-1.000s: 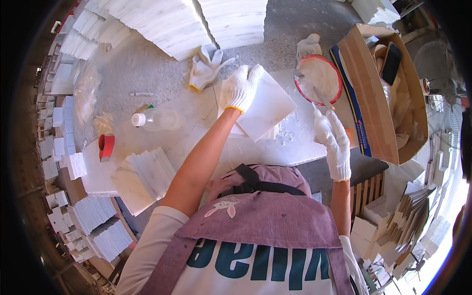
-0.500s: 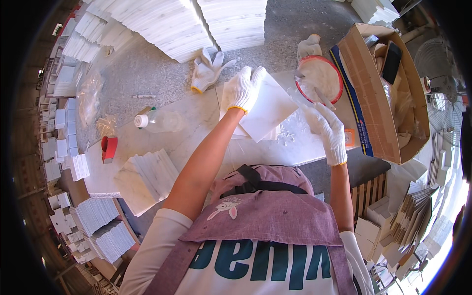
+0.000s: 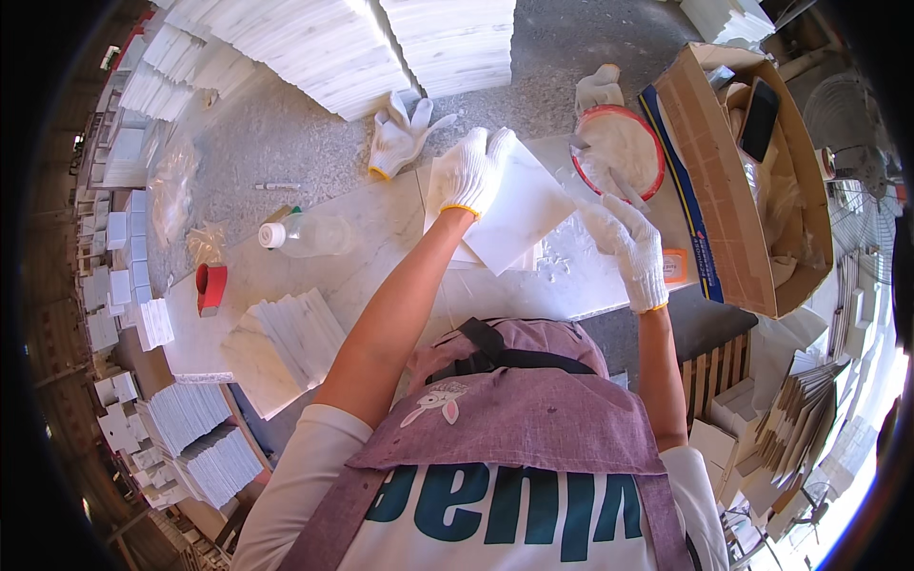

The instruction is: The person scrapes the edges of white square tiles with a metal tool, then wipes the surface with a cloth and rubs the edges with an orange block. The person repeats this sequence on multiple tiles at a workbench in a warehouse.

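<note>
My left hand (image 3: pixel 470 178), in a white knit glove with a yellow cuff, holds a smooth white square tile (image 3: pixel 524 214) by its far left side. The tile lies turned at an angle over other pale tiles. My right hand (image 3: pixel 628 246), gloved alike, hovers by the tile's right corner. Its fingers are stretched and apart, with nothing visible in them; whether they touch the corner I cannot tell. Just beyond it sits a red-rimmed bowl (image 3: pixel 657 157) of whitish material, with a scraper-like tool (image 3: pixel 624 187) lying across it. White crumbs (image 3: pixel 555 262) lie between my hands.
A cardboard box (image 3: pixel 700 152) with a phone stands to the right, an orange packet (image 3: pixel 674 265) near it. Loose gloves (image 3: pixel 398 138), a clear bottle (image 3: pixel 319 234), a red tape roll (image 3: pixel 209 288) and a tile stack (image 3: pixel 286 343) are leftward. Tall tile stacks (image 3: pixel 314 48) rise behind.
My right hand has shifted slightly toward the far left, uncovering more of the orange packet. My left hand and the tile stay in place.
</note>
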`<state>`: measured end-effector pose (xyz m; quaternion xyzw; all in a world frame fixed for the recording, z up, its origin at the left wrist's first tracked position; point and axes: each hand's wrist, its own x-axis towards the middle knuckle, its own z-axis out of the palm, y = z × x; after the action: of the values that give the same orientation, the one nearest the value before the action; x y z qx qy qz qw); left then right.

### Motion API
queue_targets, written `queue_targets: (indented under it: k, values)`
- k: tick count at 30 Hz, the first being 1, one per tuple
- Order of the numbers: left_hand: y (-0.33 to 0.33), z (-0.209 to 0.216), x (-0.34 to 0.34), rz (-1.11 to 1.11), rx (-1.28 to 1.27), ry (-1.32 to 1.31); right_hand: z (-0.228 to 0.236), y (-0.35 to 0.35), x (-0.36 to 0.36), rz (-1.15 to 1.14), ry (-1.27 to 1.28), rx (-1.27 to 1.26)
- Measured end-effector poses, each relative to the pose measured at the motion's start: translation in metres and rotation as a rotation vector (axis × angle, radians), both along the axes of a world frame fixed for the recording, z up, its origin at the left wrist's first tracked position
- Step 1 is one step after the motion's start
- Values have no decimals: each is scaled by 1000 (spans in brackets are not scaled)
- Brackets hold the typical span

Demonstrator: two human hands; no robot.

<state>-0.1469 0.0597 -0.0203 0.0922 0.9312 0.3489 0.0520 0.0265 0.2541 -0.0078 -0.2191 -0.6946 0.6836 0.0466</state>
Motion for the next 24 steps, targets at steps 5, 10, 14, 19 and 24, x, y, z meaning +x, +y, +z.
queue_targets:
  k: [5,10,14,19,24]
  values:
    - [1,2,0,5,-10,-21,3,-3,-2,-22,-40,-10]
    - [1,2,2,11,22,9,3,-2,-3,-13,-14,43]
    - [1,1,1,5,30,3,3,0,-4,2,-44,75]
    - [1,3,1,-8,41,-7,3,-1,-4,-10,0,78]
    - [0,-7,-1,-7,71,9,4,-1,-4,9,7,120]
